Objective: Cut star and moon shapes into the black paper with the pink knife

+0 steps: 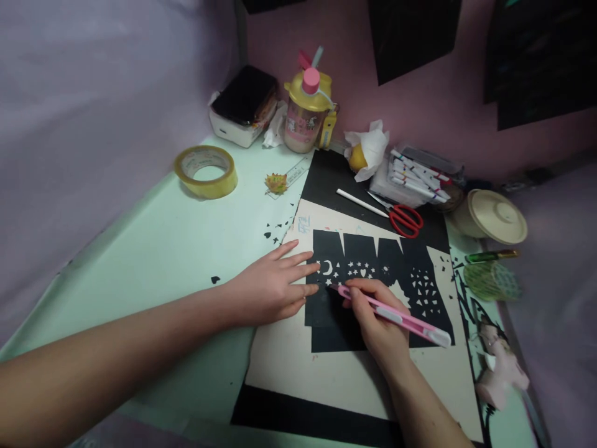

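Observation:
My right hand grips a pink craft knife. Its tip points down at black paper with cut-out moon, stars, heart and triangle shapes, close to a small star. Spread flat, my left hand rests with its fingertips on the left edge of that black paper. Beneath lies a large pale sheet, on top of a bigger black sheet. Several small black scraps are scattered left of the sheets. Part of the black paper is hidden under my right hand.
Red-handled scissors and a white pen lie above the paper. Behind stand marker pens, a yellow-lidded cup and a phone on a box. A tape roll is at left, a pink glue gun at right.

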The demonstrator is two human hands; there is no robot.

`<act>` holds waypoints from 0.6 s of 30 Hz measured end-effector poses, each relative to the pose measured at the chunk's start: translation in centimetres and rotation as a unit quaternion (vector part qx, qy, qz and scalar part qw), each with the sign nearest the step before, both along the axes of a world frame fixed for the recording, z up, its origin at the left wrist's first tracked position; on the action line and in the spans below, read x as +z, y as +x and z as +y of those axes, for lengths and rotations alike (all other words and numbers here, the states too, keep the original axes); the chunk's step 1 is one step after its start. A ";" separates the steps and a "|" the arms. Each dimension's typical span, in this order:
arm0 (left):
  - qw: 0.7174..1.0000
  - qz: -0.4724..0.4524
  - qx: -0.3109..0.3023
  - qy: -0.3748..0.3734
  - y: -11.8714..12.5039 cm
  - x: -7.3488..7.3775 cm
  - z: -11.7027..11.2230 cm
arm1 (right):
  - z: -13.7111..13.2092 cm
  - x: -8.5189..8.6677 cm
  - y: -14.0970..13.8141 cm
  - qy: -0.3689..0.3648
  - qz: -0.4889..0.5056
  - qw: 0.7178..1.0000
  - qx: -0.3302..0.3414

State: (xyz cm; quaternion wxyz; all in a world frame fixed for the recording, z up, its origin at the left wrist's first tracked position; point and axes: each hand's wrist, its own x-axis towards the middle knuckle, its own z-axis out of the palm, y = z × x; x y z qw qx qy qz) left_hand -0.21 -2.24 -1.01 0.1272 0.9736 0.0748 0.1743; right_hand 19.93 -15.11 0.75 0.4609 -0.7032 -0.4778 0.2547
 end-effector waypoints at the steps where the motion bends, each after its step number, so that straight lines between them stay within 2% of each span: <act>1: 1.000 0.003 -0.002 0.004 0.0 0.0 -0.1 | -0.1 0.1 -0.2 -0.017 0.016 1.000 -0.019; 5: 1.000 0.013 -0.008 0.014 0.0 0.1 -0.3 | -0.9 0.3 -1.1 -0.049 0.052 0.995 -0.068; 9: 1.000 0.014 -0.016 0.006 -0.1 0.3 -0.3 | -1.7 -0.4 -2.5 -0.047 0.021 0.994 -0.092; 13: 1.000 0.003 -0.026 -0.007 -0.1 0.5 -0.2 | -2.1 -1.1 -3.4 -0.008 -0.043 0.994 -0.098; 18: 0.999 -0.010 -0.031 -0.005 -0.1 0.5 -0.2 | -2.0 -1.3 -3.7 0.035 -0.089 0.991 -0.090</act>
